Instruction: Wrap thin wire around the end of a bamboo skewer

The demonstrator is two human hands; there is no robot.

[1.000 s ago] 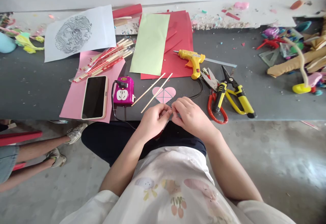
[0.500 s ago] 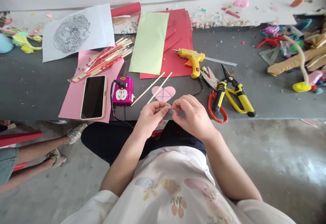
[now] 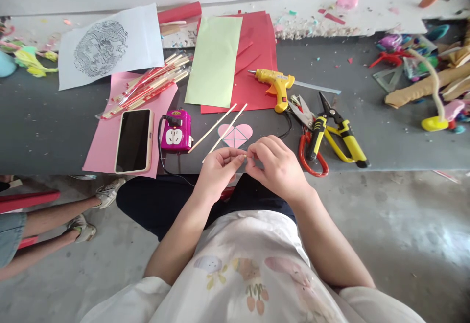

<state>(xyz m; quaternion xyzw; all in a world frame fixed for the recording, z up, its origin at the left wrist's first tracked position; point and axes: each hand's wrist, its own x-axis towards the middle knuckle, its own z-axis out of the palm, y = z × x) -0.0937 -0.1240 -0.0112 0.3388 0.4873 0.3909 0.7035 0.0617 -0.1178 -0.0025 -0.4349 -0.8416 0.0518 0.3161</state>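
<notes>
Fine fingertip work at the near edge of the counter (image 3: 378, 139). The left hand (image 3: 217, 171) closes its thumb against curled fingers, pinching a small pale piece (image 3: 246, 156) that is mostly hidden. The right hand (image 3: 277, 167) brings its fingertips to the same spot; whether it also grips the piece cannot be told. The piece lies between the two hands, just nearer than the pink heart (image 3: 243, 131) and to the right of two thin sticks. Good handling appears to call for a light pinch, one hand steadying while the other works, and fingertips parted enough to keep the piece in sight; a slip could drop it onto the lap. Both forearms converge from the near side, elbows wide, the right hand's back turned upward.
</notes>
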